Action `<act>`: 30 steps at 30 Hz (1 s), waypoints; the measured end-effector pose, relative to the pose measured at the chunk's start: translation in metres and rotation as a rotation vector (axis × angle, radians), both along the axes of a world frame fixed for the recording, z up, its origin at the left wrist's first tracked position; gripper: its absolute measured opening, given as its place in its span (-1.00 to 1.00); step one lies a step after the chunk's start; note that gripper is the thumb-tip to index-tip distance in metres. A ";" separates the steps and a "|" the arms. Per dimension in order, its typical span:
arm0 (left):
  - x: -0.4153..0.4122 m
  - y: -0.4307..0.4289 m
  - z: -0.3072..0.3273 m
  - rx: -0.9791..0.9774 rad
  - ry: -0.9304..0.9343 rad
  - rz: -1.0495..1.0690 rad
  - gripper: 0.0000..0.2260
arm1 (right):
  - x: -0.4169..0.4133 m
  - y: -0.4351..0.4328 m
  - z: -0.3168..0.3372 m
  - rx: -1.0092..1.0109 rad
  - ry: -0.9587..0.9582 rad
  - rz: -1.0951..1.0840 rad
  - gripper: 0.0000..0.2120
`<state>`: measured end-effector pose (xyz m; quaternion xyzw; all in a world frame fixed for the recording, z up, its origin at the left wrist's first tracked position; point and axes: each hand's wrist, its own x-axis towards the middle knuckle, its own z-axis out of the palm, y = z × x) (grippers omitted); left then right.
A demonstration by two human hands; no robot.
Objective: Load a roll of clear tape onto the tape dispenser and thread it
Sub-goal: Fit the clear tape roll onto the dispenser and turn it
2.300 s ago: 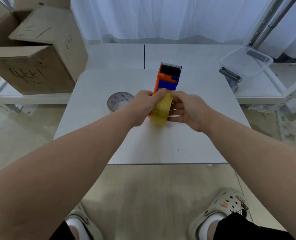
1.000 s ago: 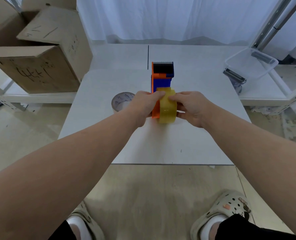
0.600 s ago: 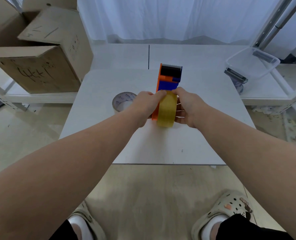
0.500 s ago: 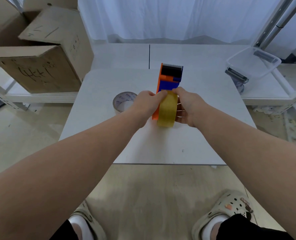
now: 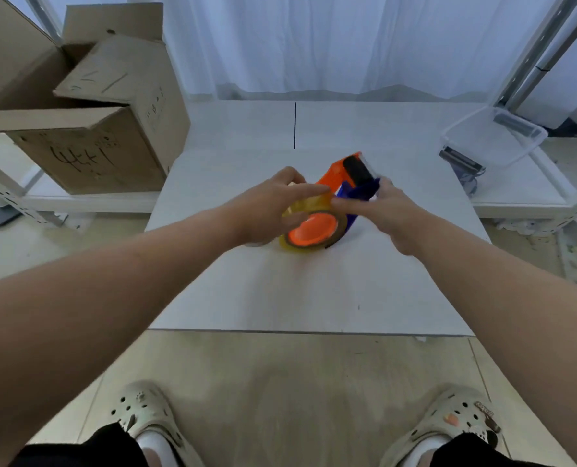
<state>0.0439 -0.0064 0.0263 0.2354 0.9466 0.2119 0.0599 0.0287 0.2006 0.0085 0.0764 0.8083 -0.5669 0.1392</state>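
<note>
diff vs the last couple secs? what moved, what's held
The dispenser was tipped over from upright, head swung to the far right; its orange hub face now shows, tape roll around it. Left hand stays on the roll, right hand now grips the blue part. Cardboard box and clear tub unchanged.

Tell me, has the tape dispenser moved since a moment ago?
Yes. The tape dispenser has tipped sideways, showing its orange hub, and its cutter end has swung right, away from the black seam line behind it.
</note>
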 end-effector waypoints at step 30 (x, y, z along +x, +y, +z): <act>0.046 -0.001 -0.064 0.632 0.101 0.623 -0.71 | 0.009 -0.023 -0.025 -0.320 0.033 0.129 -0.48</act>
